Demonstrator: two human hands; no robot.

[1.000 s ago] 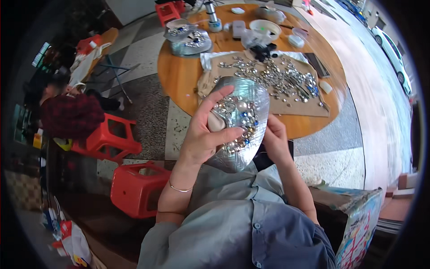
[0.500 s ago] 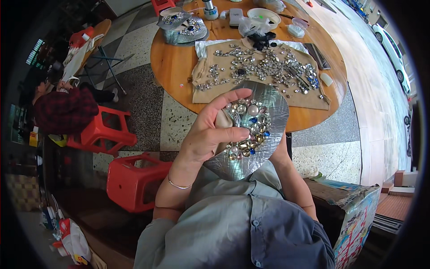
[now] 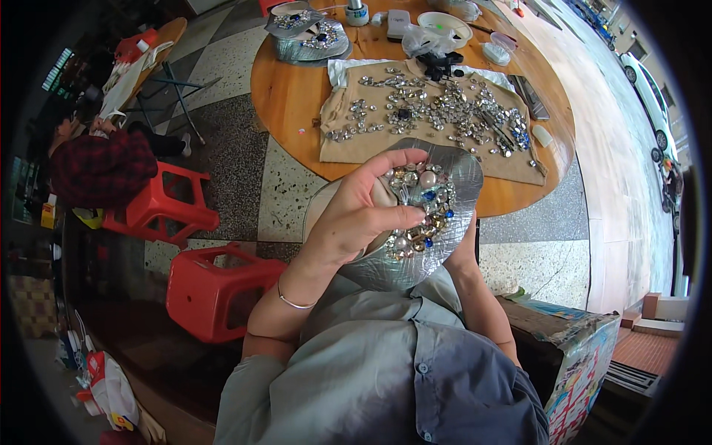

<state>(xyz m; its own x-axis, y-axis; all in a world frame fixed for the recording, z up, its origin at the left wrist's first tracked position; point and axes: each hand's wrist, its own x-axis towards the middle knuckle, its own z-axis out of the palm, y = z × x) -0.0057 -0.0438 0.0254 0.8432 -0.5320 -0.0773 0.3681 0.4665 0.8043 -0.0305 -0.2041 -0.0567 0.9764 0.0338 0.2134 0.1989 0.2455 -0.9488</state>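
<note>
A rhinestone-studded slipper (image 3: 450, 194), wrapped in shiny silver film, is held tilted in front of my body. Clear, gold and blue stones and some pearls cover its upper. My left hand (image 3: 365, 211) is closed around the upper, thumb pressed on the stones and fingers curled over the far edge; a bangle circles that wrist. Under the slipper's right side my right hand (image 3: 464, 248) grips it from below, its fingers mostly hidden. Beyond them, many loose rhinestones (image 3: 452, 107) lie spread on a beige cloth (image 3: 356, 154).
Similar silver-wrapped slippers (image 3: 310, 46) stand on the round wooden table (image 3: 285, 126). A white bowl (image 3: 445, 27), plastic bags, and a dark flat tool (image 3: 528, 96) lie further back. Red stools (image 3: 215, 293) are at left, near a person in a checked garment (image 3: 104, 167). A box (image 3: 586, 348) sits at right.
My hands and the slipper have shifted slightly right and the slipper has turned, showing more of its pale inner side beside my left wrist. The grip looks the same.
</note>
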